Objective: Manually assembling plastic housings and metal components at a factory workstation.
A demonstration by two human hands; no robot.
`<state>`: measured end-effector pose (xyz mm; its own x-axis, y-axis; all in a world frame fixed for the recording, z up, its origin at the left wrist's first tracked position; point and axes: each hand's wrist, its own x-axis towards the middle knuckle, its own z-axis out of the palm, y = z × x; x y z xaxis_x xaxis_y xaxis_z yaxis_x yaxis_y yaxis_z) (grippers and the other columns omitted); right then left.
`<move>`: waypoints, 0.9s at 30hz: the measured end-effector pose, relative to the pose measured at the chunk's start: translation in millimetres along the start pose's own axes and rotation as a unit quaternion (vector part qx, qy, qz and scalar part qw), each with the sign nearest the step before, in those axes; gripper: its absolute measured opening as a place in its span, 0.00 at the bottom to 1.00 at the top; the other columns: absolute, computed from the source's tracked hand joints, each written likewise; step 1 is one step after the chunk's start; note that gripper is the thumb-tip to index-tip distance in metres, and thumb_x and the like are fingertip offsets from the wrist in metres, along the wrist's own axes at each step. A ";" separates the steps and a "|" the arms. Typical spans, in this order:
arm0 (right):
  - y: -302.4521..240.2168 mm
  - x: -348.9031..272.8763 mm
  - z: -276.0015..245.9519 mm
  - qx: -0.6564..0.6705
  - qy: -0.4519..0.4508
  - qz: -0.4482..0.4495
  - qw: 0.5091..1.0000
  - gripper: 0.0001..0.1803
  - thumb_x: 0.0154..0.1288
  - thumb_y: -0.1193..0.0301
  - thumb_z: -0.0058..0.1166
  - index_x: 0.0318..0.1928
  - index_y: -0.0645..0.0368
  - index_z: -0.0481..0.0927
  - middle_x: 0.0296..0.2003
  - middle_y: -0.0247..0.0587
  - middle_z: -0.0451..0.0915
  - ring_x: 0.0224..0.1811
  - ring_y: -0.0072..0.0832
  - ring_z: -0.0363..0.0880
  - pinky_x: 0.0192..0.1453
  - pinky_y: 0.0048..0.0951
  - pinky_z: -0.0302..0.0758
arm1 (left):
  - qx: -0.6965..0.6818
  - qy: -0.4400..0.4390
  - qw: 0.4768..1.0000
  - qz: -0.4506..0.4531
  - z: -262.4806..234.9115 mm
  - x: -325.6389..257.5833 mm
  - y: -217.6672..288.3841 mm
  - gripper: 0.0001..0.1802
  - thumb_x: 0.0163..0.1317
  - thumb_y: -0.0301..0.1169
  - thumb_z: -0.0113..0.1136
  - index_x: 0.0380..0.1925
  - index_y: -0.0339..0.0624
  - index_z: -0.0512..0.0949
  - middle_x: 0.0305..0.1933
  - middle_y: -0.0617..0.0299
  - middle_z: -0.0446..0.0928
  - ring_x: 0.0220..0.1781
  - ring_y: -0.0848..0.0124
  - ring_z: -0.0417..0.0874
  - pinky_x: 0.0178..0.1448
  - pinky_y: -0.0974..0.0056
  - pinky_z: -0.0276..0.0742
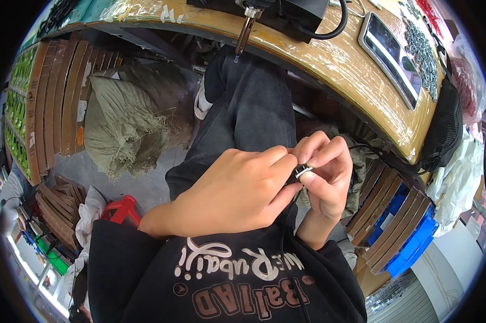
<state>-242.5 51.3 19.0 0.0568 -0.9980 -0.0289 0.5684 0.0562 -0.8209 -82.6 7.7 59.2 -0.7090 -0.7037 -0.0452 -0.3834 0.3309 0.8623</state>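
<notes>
Above my lap, both hands meet at a small black part with a silvery metal edge (303, 172). My right hand (329, 175) pinches it between thumb and fingertips. My left hand (243, 188) reaches across from the left, back upward, with its fingers closed against the same part. The left fingertips are mostly hidden, so their exact grip does not show. A thin black cord (284, 231) runs down from near the fingers over my dark sweatshirt; whether it joins the part cannot be told.
The worktable (356, 75) carries a phone (391, 59) and a heap of small metal pieces (419, 51). A tool with a metal shaft (245, 33) points down at its edge. Left are a woven sack (124, 121), stacked brown boards (57, 99) and a red stool (122, 209); blue crates (412, 242) stand right.
</notes>
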 end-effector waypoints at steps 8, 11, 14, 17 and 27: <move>-2.0 -0.3 1.3 -0.048 0.016 0.015 0.999 0.11 0.46 0.88 0.53 0.28 0.62 0.68 0.33 0.44 0.71 0.39 0.32 0.76 0.46 0.30 0.72 | 0.005 -0.019 1.000 -0.024 -0.3 -0.6 -3.8 0.10 0.47 0.28 0.60 0.27 0.34 0.71 0.24 0.56 0.70 0.22 0.58 0.74 0.22 0.62 0.68; -3.5 0.3 4.0 -0.079 0.031 0.014 0.996 0.11 0.46 0.88 0.54 0.28 0.63 0.69 0.33 0.43 0.71 0.39 0.30 0.75 0.48 0.32 0.72 | 0.011 -0.013 0.999 -0.038 1.3 -1.0 -4.3 0.10 0.47 0.28 0.60 0.26 0.34 0.71 0.24 0.55 0.70 0.22 0.57 0.74 0.22 0.62 0.68; -4.3 -0.2 5.8 -0.098 0.040 0.016 0.994 0.10 0.45 0.88 0.54 0.28 0.64 0.69 0.32 0.43 0.71 0.37 0.27 0.74 0.50 0.34 0.73 | 0.001 -0.009 1.000 -0.026 0.1 -1.8 -4.3 0.10 0.47 0.28 0.60 0.26 0.34 0.71 0.24 0.55 0.70 0.22 0.57 0.74 0.23 0.62 0.68; -3.7 -0.8 4.9 -0.097 0.044 0.014 0.994 0.10 0.45 0.88 0.54 0.28 0.64 0.69 0.32 0.43 0.71 0.36 0.25 0.74 0.51 0.35 0.73 | 0.009 -0.010 1.000 -0.022 2.8 -2.2 -5.0 0.10 0.47 0.28 0.60 0.26 0.34 0.71 0.24 0.55 0.70 0.22 0.57 0.74 0.23 0.61 0.69; -11.1 1.2 -0.5 -0.202 0.008 0.072 0.977 0.11 0.46 0.85 0.55 0.34 0.67 0.75 0.32 0.43 0.74 0.36 0.26 0.74 0.45 0.25 0.71 | -0.026 -0.013 0.999 -0.017 1.6 -3.7 -18.1 0.12 0.49 0.29 0.60 0.30 0.32 0.72 0.26 0.54 0.71 0.24 0.56 0.74 0.27 0.61 0.70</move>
<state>-249.2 49.5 27.8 0.0966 -0.9812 -0.1670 0.1846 0.1826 -0.9657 -74.0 5.3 43.0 -0.7119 -0.6968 -0.0875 -0.3769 0.2741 0.8848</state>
